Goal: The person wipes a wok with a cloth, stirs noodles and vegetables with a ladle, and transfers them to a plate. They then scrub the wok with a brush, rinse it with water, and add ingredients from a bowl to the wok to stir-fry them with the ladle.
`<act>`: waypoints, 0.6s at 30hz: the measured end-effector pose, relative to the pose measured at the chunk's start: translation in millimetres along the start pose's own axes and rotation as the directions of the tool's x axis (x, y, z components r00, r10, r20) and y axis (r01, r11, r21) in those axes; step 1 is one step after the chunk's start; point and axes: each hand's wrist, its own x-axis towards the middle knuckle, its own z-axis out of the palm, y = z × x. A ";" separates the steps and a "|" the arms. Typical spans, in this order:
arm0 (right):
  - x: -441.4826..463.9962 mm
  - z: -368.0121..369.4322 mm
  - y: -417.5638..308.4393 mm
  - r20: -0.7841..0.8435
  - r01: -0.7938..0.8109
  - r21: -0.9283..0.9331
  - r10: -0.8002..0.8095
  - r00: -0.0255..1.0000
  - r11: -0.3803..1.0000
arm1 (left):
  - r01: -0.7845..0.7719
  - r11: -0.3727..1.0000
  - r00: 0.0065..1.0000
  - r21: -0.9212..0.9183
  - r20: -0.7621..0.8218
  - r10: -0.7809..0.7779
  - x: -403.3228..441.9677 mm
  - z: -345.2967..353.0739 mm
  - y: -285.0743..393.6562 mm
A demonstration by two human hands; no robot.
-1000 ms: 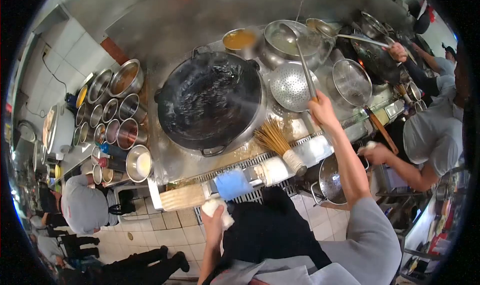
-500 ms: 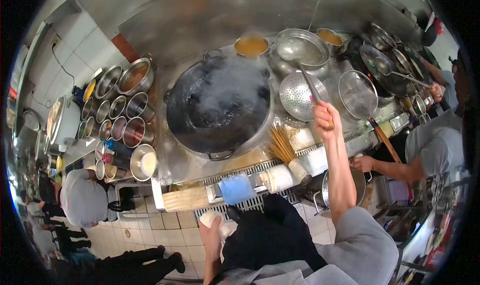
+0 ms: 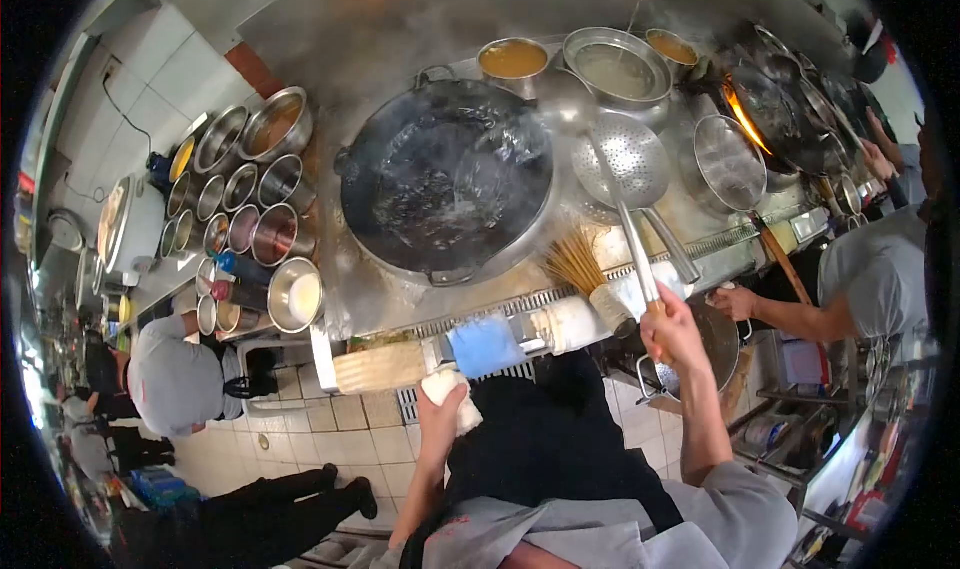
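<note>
My right hand (image 3: 675, 331) is wrapped round the handle end of a long metal ladle (image 3: 622, 219). Its bowl hangs between the wok and a metal basin of cloudy liquid (image 3: 612, 72). Low in front of my dark apron, my left hand (image 3: 437, 414) grips a folded white cloth (image 3: 462, 406). A large black wok (image 3: 400, 234) with bubbling liquid in it sits on the stove ahead. To its right, partly behind the ladle handle, lies a perforated strainer (image 3: 630, 159). A bamboo wok brush (image 3: 575, 264) rests by the stove's front edge.
Several metal containers (image 3: 275, 234) crowd the left side. A pot of orange-brown liquid (image 3: 513, 59) stands behind the wok. At right, a co-worker's hand (image 3: 735, 302) is near a wok, with flame (image 3: 742, 119) beyond. Folded cloths (image 3: 485, 344) line the front rail. People stand at left.
My right hand has come down toward me, drawing the ladle's bowl left, away from the basin. My left hand with the cloth has risen slightly. Steam over the wok has thinned; flame shows at right.
</note>
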 end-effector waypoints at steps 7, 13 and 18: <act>-17.7 -51.4 82.5 -0.205 0.022 -0.806 -0.314 0.927 0.591 | 0.045 0.997 0.999 -0.057 -0.026 -0.047 0.4 -15.0 3.4; 2.4 -10.2 49.6 -0.123 0.016 -0.967 -0.519 0.846 0.256 | -0.007 1.000 0.999 0.012 0.040 0.006 6.9 -1.0 23.7; 63.5 -14.6 109.8 0.072 0.292 -0.887 -0.518 0.852 0.358 | -0.022 0.997 0.998 0.074 0.060 0.018 13.0 -8.9 23.4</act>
